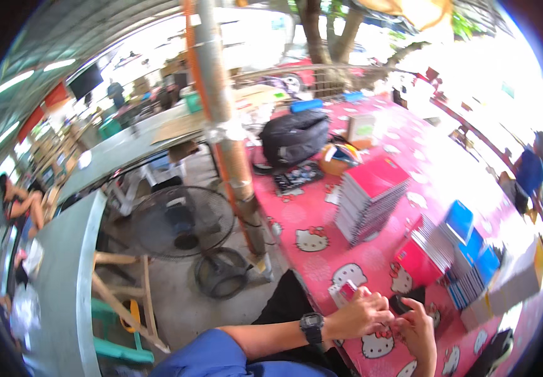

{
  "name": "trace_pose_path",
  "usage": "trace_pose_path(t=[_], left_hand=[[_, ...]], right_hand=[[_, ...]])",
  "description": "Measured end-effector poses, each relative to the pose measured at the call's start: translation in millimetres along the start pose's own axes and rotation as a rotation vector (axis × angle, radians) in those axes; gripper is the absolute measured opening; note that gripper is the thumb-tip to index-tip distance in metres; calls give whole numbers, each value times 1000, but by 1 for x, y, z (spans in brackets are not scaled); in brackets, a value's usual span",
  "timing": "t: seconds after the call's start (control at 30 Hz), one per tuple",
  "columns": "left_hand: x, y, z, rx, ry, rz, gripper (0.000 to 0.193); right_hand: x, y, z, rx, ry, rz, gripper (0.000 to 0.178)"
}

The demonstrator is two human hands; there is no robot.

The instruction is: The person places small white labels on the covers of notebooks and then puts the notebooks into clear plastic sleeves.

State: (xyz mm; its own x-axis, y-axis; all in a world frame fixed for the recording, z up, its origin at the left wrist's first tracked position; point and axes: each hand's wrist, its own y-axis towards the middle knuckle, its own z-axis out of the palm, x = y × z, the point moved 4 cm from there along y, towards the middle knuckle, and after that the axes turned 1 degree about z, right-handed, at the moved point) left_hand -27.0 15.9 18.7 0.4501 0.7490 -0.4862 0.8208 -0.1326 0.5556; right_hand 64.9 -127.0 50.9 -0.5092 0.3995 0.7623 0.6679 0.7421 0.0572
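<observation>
A black fan [182,221] stands near a tall pole [230,151].

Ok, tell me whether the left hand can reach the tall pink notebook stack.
Probably yes: nothing tall stands on the cloth between the left hand and the stack, though that hand looks busy close beside the right hand.

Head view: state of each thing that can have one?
Left hand: fingers curled, grip unclear
Right hand: fingers bent, grip unclear
Dark item: partly hidden by right hand
Watch: strapped on left wrist
Pink notebooks: closed, stacked
Blue notebooks: closed
Fan: upright, spin unclear
Screen: dark
Ceiling lights: lit
</observation>
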Motion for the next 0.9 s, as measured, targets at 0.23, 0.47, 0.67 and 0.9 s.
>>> trace_pose_path(t=[0.23,0.47,0.67,0.9], left_hand=[[-3,8,1,-49,-111,24,26],[14,5,11,229,-43,-3,24],[8,4,-6,76,-104,10,15],[7,6,-12,42,-143,20,20]], right_hand=[[-50,7,-17,-246,-704,19,63],[-47,10,10,-190,-564,81,67],[-49,15,0,-151,-599,-87,62],[-59,11,-1,-79,377,10,62]])
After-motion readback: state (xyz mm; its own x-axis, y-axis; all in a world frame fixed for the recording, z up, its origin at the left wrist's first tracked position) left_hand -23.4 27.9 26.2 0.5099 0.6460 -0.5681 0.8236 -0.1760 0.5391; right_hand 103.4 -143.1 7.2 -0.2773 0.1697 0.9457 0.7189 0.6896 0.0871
